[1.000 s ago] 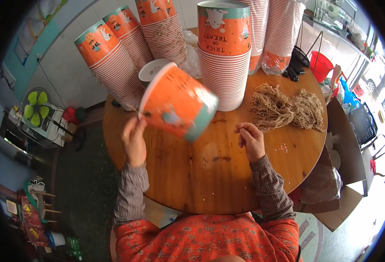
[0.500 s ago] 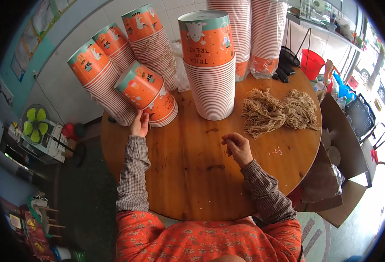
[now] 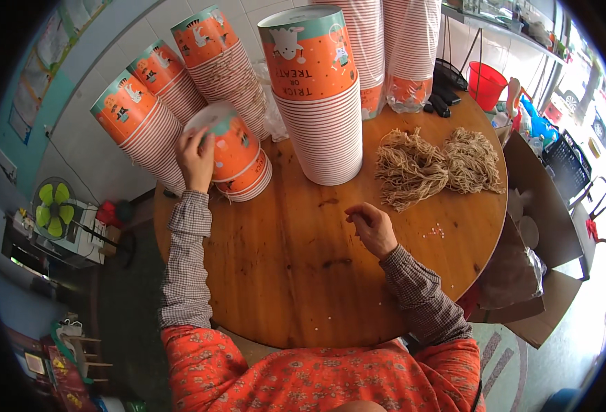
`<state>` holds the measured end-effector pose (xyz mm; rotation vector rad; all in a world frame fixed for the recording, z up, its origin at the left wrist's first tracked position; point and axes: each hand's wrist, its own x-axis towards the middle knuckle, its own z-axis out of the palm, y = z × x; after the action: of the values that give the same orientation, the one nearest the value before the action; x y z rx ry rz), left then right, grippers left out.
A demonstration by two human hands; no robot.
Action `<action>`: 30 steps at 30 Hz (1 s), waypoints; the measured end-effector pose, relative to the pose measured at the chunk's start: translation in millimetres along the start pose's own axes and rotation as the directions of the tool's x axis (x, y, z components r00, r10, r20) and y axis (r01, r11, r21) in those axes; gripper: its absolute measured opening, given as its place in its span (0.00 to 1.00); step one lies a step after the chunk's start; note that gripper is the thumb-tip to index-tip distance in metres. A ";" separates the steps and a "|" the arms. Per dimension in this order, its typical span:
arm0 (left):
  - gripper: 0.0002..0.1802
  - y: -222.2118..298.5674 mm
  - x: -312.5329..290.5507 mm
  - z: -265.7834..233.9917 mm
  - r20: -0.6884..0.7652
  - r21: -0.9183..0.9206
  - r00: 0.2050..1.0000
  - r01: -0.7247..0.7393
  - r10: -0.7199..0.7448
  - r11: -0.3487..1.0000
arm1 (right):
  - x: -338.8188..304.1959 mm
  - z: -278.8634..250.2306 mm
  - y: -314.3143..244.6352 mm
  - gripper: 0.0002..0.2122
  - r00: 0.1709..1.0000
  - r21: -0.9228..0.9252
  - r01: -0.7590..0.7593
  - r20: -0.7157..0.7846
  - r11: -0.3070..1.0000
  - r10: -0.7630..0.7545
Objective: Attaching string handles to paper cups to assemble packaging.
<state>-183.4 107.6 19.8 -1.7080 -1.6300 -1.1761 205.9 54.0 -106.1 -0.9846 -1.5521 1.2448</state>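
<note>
My left hand (image 3: 196, 159) rests on the upturned bottom of an orange paper cup (image 3: 238, 154), which sits on a short stack of the same cups at the back left of the round wooden table (image 3: 296, 275). My right hand (image 3: 372, 226) hovers over the middle of the table, fingers loosely curled, holding nothing. A tall stack of orange and white cups (image 3: 317, 96) stands just right of the short stack. Two bundles of tan string (image 3: 437, 165) lie to the right of my right hand.
More tall cup stacks (image 3: 145, 117) lean against the tiled wall at the back left, and others (image 3: 399, 41) stand at the back. A red bucket (image 3: 486, 84) and a cardboard box (image 3: 543, 275) sit to the right. A small fan (image 3: 52, 206) stands on the left.
My left hand carried the orange cup from in front of me to the back left and set it upside down on the short stack. My right hand lowered toward the table's middle.
</note>
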 end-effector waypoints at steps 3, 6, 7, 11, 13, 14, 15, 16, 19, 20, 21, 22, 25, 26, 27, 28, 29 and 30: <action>0.15 8.3 -7.8 10.5 0.075 0.166 0.991 -0.120 0.108 0.979 | -1.8 -1.1 0.1 0.07 0.996 -0.102 0.075 -0.034 0.992 -0.079; 0.16 6.9 -29.3 20.1 0.173 0.158 0.982 0.053 -0.081 0.986 | -3.2 -3.5 -5.7 0.07 0.992 -0.118 0.111 -0.047 0.987 -0.117; 0.16 7.0 -36.1 21.3 0.177 0.156 0.981 0.052 -0.079 0.986 | -3.3 -4.1 -7.1 0.07 0.992 -0.118 0.107 -0.050 0.987 -0.114; 0.26 -1.0 -48.0 19.4 0.211 0.106 0.976 -0.076 0.052 0.991 | -2.5 -0.8 -9.8 0.06 0.986 -0.152 0.159 -0.025 0.975 -0.165; 0.31 10.0 -52.6 21.2 0.180 0.132 0.982 0.026 -0.049 0.991 | -1.7 -2.9 -3.8 0.06 0.985 -0.164 0.162 -0.029 0.973 -0.168; 0.36 19.6 -57.6 23.5 0.129 0.053 0.991 0.018 -0.025 0.998 | -0.5 -5.7 0.8 0.07 0.983 -0.185 0.173 -0.034 0.967 -0.183; 0.36 29.9 -66.4 22.1 0.110 0.008 0.994 0.011 -0.012 1.000 | 1.4 -6.8 4.0 0.08 0.979 -0.202 0.187 -0.040 0.961 -0.199; 0.36 42.1 -79.0 19.9 0.091 -0.037 0.996 0.004 0.000 0.999 | 1.8 -8.8 5.1 0.08 0.978 -0.208 0.188 -0.048 0.960 -0.202; 0.33 60.4 -133.2 24.0 0.161 -0.112 0.987 0.025 -0.007 0.993 | 4.5 -7.2 6.2 0.08 0.980 -0.223 0.156 -0.089 0.962 -0.179; 0.32 71.7 -150.6 33.3 0.213 -0.167 0.977 0.059 -0.022 0.984 | 4.6 -10.3 10.7 0.08 0.976 -0.186 0.148 -0.129 0.971 -0.173; 0.31 81.0 -164.6 39.2 0.258 -0.210 0.966 0.093 -0.037 0.973 | 6.9 -11.4 11.1 0.08 0.972 -0.142 0.152 -0.159 0.978 -0.174; 0.30 85.9 -180.4 47.6 0.325 -0.284 0.943 0.166 -0.068 0.944 | 7.9 -11.9 10.5 0.08 0.970 -0.154 0.158 -0.158 0.975 -0.182; 0.28 77.8 -223.2 68.1 0.451 -0.151 0.891 0.139 -0.057 0.979 | 15.8 -7.5 -1.9 0.07 0.972 -0.143 0.138 -0.173 0.980 -0.162; 0.26 92.9 -218.3 72.4 0.425 -0.279 0.901 0.224 -0.089 0.934 | 24.0 -13.8 -9.4 0.08 0.926 -0.218 0.252 -0.230 0.943 -0.300; 0.26 97.3 -218.2 73.5 0.422 -0.289 0.902 0.225 -0.087 0.931 | 35.5 -17.3 -21.6 0.08 0.859 -0.289 0.364 -0.264 0.885 -0.439; 0.26 98.1 -217.8 72.2 0.436 -0.273 0.897 0.205 -0.069 0.940 | 52.0 -21.8 -42.2 0.10 0.824 -0.394 0.401 -0.238 0.827 -0.513; 0.26 97.0 -217.9 70.5 0.450 -0.254 0.891 0.187 -0.055 0.949 | 70.2 -25.5 -68.9 0.11 0.788 -0.490 0.433 -0.202 0.757 -0.582; 0.26 92.8 -219.0 66.0 0.443 -0.245 0.894 0.192 -0.067 0.950 | 82.9 -19.6 -105.9 0.13 0.750 -0.458 0.493 -0.207 0.739 -0.629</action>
<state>-58.2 30.3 -178.4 -2.1948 -1.9341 -1.2007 195.4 118.7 12.9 -0.8029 -1.6541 0.3104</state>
